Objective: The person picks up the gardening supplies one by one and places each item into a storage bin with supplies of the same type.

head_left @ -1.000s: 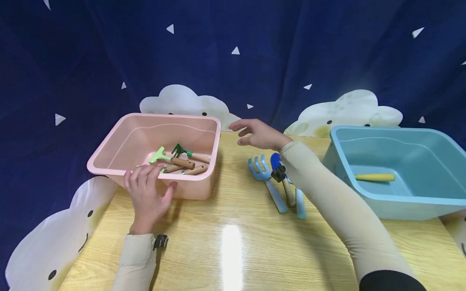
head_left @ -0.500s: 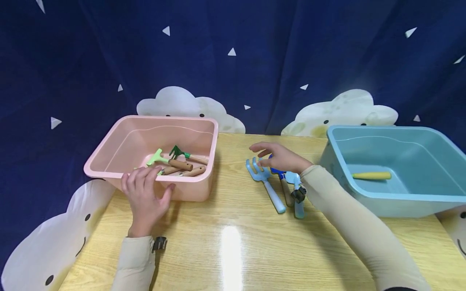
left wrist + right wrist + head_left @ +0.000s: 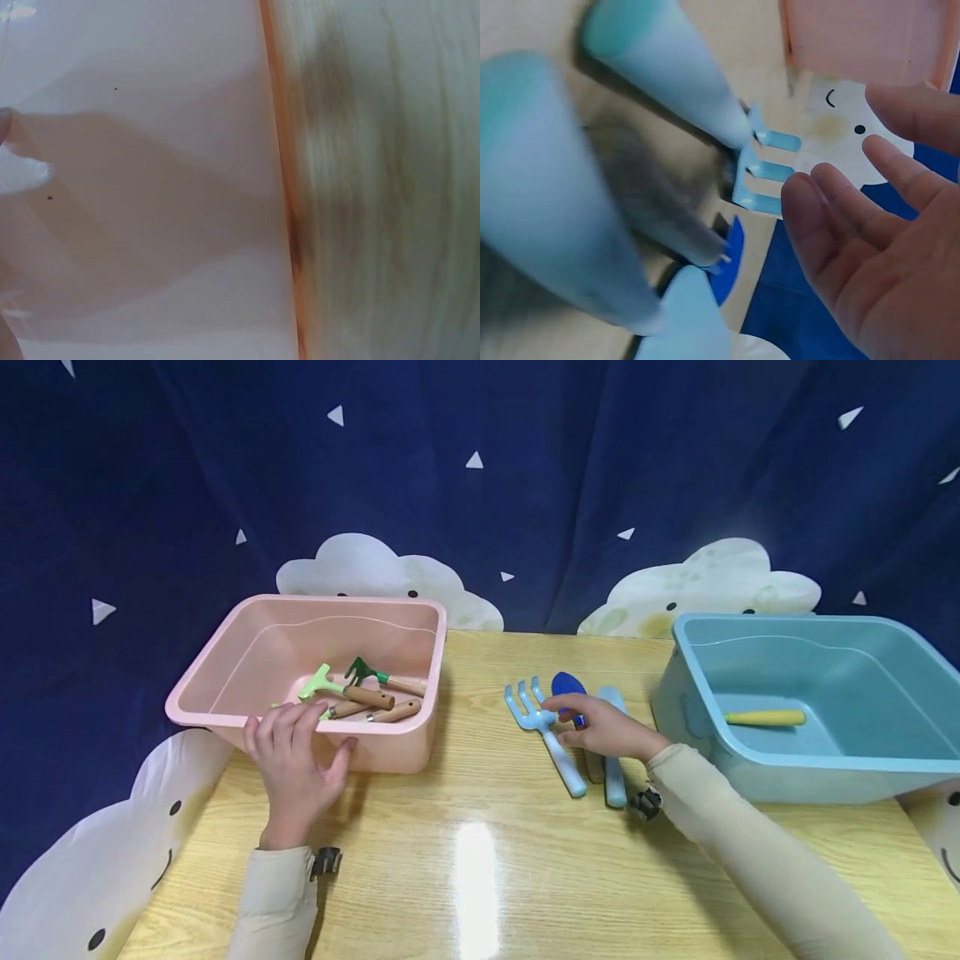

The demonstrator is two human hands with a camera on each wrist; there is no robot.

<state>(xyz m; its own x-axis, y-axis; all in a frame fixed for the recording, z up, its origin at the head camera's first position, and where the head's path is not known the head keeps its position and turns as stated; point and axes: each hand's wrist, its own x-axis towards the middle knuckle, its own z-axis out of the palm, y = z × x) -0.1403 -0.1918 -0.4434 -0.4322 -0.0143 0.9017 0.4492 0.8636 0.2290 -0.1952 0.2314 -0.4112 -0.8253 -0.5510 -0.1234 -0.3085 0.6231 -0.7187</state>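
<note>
My left hand (image 3: 295, 777) grips the front rim of the pink bin (image 3: 397, 750), fingers over the edge and thumb against the outside. In the left wrist view, the bin's pale wall (image 3: 150, 187) takes up half the picture. My right hand (image 3: 609, 728) hovers, fingers loosely bent and holding nothing, over three garden tools on the table. They are a light-blue hand fork (image 3: 562, 764), a trowel with a dark-blue blade (image 3: 567, 682) and wooden handle, and a light-blue tool (image 3: 615, 783) whose middle is partly hidden. The right wrist view shows that hand (image 3: 885, 247) apart from the fork tines (image 3: 772, 172).
Inside the pink bin lie a light-green tool (image 3: 322, 682), a dark-green rake (image 3: 362, 671) and several wooden handles. A blue bin (image 3: 817, 781) at the right contains a yellow handle-like piece (image 3: 765, 718). A dark-blue curtain (image 3: 525, 510) hangs behind the table.
My right hand has come away from beside the pink bin, moving right and nearer to me, down over the tools. The left hand stays on the rim.
</note>
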